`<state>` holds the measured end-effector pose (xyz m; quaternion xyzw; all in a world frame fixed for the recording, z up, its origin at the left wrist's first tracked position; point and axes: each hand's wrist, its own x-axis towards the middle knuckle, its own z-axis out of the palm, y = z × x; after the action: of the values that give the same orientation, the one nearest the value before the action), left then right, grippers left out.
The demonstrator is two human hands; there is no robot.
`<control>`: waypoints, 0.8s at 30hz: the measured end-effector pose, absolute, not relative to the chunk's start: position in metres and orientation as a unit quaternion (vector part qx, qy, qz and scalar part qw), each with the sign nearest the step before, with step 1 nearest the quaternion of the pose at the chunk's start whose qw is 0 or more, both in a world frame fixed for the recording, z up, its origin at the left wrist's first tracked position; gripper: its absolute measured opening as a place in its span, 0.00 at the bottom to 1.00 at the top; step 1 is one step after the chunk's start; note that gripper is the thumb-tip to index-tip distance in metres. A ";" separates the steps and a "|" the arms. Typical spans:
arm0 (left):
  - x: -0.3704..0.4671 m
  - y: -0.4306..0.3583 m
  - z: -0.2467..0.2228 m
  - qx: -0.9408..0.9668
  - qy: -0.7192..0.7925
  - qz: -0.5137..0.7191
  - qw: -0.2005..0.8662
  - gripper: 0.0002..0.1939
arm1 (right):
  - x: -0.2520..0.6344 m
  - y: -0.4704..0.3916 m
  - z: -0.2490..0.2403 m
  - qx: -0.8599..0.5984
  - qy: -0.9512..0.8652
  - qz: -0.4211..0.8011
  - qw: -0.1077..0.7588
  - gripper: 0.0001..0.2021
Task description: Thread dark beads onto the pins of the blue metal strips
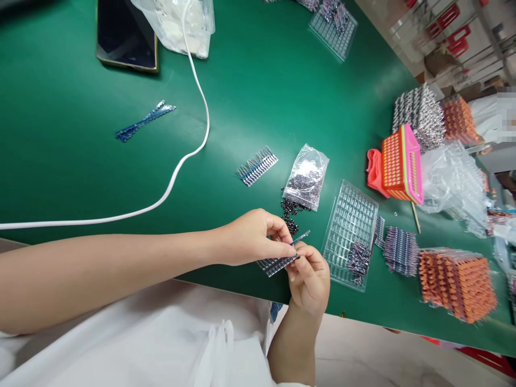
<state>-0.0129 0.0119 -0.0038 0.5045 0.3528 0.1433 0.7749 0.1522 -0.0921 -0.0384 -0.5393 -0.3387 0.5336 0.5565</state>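
My left hand (252, 236) reaches in from the left, thumb and fingers closed on a blue-edged strip of small wired parts (278, 264). My right hand (309, 277) meets it at the strip's right end, its thumb and forefinger pinched together there. A tiny dark piece shows at those fingertips, too small to name. Just beyond the hands lies a loose heap of small dark beads (291, 212). They are beside a clear zip bag (306, 177) with more of them inside. A similar wired strip (257, 165) rests farther up the green table.
Right of my hands lies a clear compartment tray (349, 226) with small wired pieces in one corner. Stacked strips (401, 251), orange bundles (457, 285) and an orange-pink basket (401, 164) stand beyond. A white cable (177, 180), blue strips (145, 121) and a dark-screened device (127, 35) are left.
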 end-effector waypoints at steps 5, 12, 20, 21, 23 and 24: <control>-0.013 0.011 -0.003 0.507 0.351 0.141 0.774 0.08 | 0.152 -0.092 -0.038 -0.532 -0.333 0.538 0.562 0.09; -0.014 0.011 -0.003 0.532 0.346 0.139 0.760 0.08 | 0.154 -0.093 -0.039 -0.506 -0.323 0.564 0.566 0.07; -0.015 0.012 -0.004 0.558 0.340 0.116 0.748 0.10 | 0.155 -0.094 -0.037 -0.505 -0.285 0.593 0.558 0.06; -0.016 0.012 -0.004 0.559 0.338 0.113 0.749 0.10 | 0.155 -0.093 -0.037 -0.506 -0.283 0.596 0.556 0.06; -0.016 0.013 -0.004 0.560 0.336 0.107 0.750 0.10 | 0.155 -0.093 -0.036 -0.507 -0.280 0.601 0.551 0.07; -0.016 0.013 -0.004 0.562 0.335 0.105 0.749 0.10 | 0.155 -0.092 -0.036 -0.507 -0.279 0.603 0.549 0.07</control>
<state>-0.0160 0.0129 -0.0036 0.5620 0.3349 0.1048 0.7491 0.1552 -0.0925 -0.0364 -0.5066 -0.2790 0.6033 0.5491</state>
